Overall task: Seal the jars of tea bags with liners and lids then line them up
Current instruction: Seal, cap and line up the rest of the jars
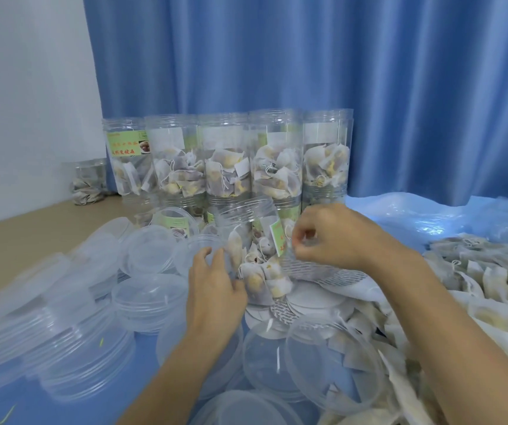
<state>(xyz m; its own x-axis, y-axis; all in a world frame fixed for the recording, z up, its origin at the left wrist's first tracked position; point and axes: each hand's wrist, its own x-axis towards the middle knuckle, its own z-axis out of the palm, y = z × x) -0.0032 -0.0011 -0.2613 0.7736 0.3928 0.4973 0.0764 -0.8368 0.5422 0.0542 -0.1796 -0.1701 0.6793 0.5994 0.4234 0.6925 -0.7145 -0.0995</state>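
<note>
The left hand wraps its fingers around a clear jar of tea bags, which leans in the middle, in front of a row of open jars. The right hand curls its fingers beside the jar, but what they pinch is too blurry to tell. Clear lids lie piled on the left, and round white liners lie under the jar.

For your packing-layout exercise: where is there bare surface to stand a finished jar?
Free: the tan tabletop left of the stacked jars, behind the lids. Crowded: lids at front left, liners in the centre under both hands, loose tea bags on the right.
</note>
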